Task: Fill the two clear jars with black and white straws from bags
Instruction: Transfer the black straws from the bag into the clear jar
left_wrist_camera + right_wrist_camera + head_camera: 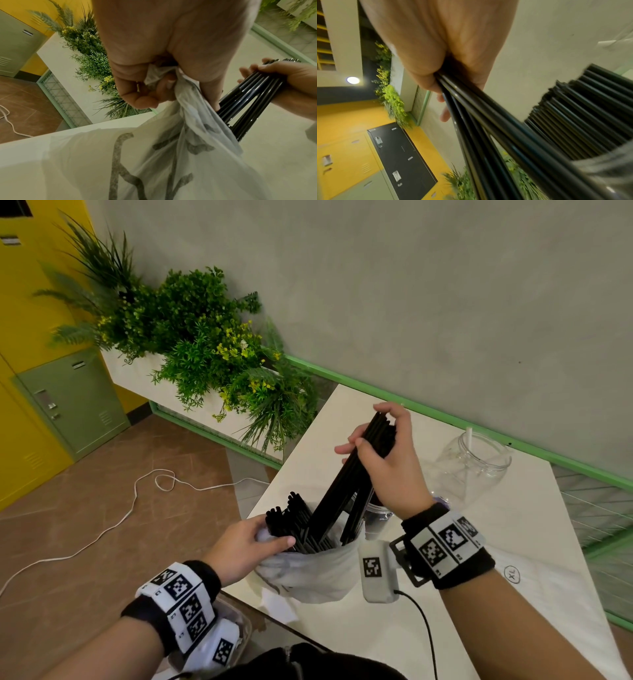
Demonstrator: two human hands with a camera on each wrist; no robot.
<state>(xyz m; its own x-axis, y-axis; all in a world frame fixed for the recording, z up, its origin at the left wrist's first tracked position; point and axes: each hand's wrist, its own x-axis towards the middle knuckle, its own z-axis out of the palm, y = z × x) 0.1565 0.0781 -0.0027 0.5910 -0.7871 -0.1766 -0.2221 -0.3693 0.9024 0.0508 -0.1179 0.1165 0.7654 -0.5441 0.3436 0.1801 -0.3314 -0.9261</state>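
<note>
A white plastic bag (318, 573) stands near the front edge of the white table (513, 542), packed with black straws (294, 518). My left hand (246, 546) grips the bag's bunched rim (159, 73). My right hand (387, 460) holds a bundle of black straws (349, 484), lifted at a slant with their lower ends still in the bag; the same bundle (488, 128) runs out of my fist in the right wrist view. A clear jar (476, 463) lies tilted at the back right with one white straw (468, 436) in it. A second jar (378, 517) is partly hidden behind my right wrist.
A planter of green plants (205, 344) stands left of the table by the grey wall. A white cable (102, 529) lies on the brown tiled floor. Yellow and green lockers (68, 402) are at far left. A flat clear bag marked XL (512, 573) lies at right.
</note>
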